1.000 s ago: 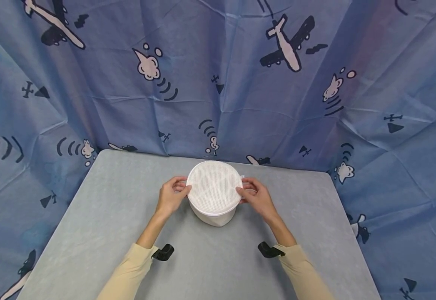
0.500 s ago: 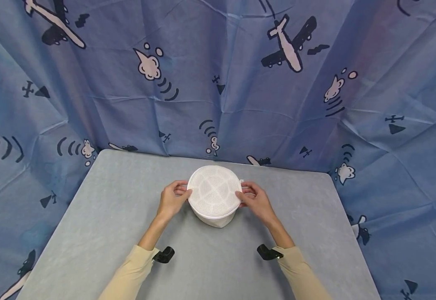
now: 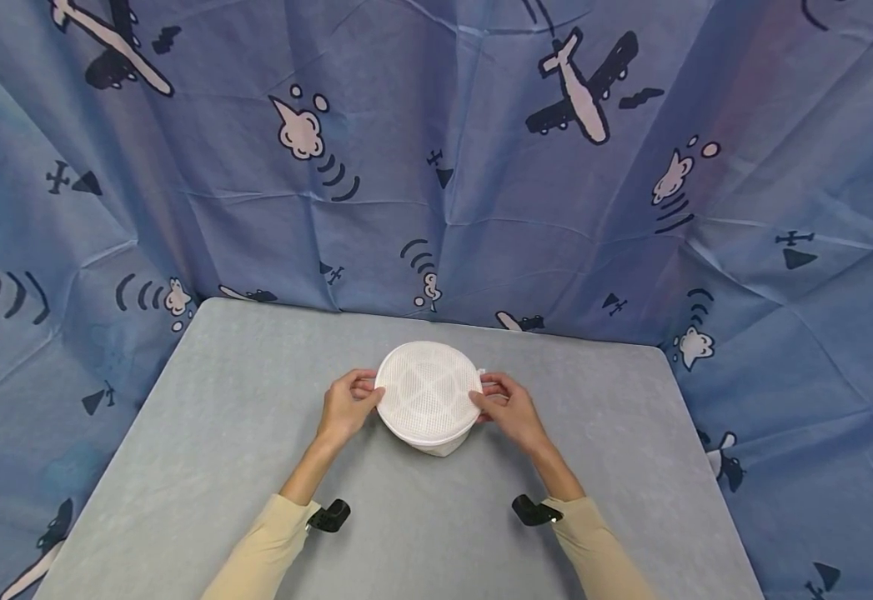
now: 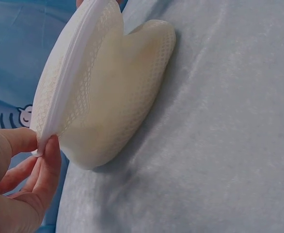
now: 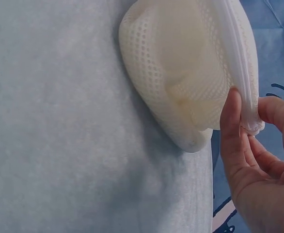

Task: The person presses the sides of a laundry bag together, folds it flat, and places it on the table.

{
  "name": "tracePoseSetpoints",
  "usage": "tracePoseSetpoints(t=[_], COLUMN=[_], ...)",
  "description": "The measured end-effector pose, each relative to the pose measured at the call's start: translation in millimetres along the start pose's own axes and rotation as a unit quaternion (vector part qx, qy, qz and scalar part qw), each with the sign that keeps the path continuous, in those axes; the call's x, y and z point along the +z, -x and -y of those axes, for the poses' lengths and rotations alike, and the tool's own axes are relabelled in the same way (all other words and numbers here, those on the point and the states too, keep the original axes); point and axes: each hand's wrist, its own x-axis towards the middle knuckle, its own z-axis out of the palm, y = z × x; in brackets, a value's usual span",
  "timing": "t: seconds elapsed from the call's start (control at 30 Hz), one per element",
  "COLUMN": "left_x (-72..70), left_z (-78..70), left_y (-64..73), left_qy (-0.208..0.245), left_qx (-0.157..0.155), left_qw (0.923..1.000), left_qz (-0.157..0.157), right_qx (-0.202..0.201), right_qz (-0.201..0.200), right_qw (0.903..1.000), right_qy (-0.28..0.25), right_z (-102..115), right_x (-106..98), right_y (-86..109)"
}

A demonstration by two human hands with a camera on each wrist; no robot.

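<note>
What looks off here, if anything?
The mesh bag has a buckled side: both wrist views show it creased inward below its rim, which left hand and right hand pinch. Probably just slack, soft material; no tear or spill visible.

Table (image 3: 594,442): I see a pale blue-grey top, soft-looking and faintly creased, its far corners rounded.
On it: one white mesh bag (image 3: 428,396), nearer the far edge than the near one, its sagging, dented base touching the surface.
Shadow (image 4: 118,194): soft grey, just beside the bag.
</note>
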Motion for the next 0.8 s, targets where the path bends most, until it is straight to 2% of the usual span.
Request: tracePoseSetpoints(t=[0.13, 0.37, 0.67, 0.8], left_x=[1.7, 4.3, 6.7, 6.9], left_z=[2.6, 7.6, 14.7, 16.5], left_y=[1.1, 2.4, 1.7, 1.4], left_qy=[-0.007, -0.007, -0.022, -0.028], left_qx=[-0.001, -0.003, -0.008, -0.010], left_qw=[1.0000, 1.0000, 0.9997, 0.9996], left_qz=[0.002, 0.002, 0.001, 0.000], right_qx=[0.000, 0.010, 0.008, 0.004], right_qz=[0.002, 0.022, 0.008, 0.000], right_qw=[1.0000, 0.9997, 0.9999, 1.0000], right_qy=[-0.002, -0.005, -0.005, -0.001], right_z=[-3, 24, -14, -22], right_x=[1, 4, 7, 9], right_y=[0.7, 15.4, -0.3, -2.7])
